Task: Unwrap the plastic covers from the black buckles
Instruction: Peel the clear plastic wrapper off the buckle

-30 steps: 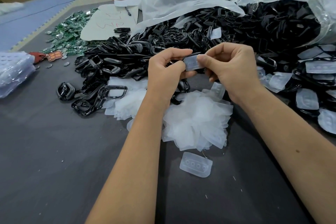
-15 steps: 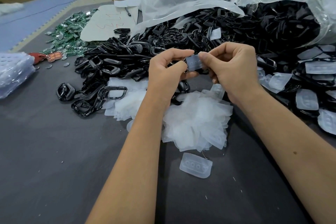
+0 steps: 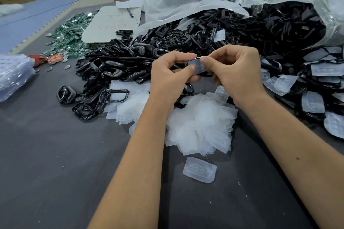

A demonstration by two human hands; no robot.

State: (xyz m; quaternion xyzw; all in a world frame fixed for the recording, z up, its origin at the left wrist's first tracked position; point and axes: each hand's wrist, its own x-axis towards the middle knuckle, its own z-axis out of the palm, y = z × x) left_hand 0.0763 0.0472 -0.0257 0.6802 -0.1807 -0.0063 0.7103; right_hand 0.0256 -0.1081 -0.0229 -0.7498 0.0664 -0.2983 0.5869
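The hands, left hand (image 3: 172,78) and right hand (image 3: 235,74), pinch one buckle (image 3: 202,74) between them. Its plastic cover (image 3: 196,65) has tilted slightly since a moment ago, so peeling seems just beginning.

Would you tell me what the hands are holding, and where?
Left hand grips a black buckle at its left end; right hand pinches its plastic cover at the top edge.

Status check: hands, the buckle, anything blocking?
Left hand grips black buckle; right hand pinches its plastic cover, cover not yet off. Pile of removed covers directly below. Nothing in the way.
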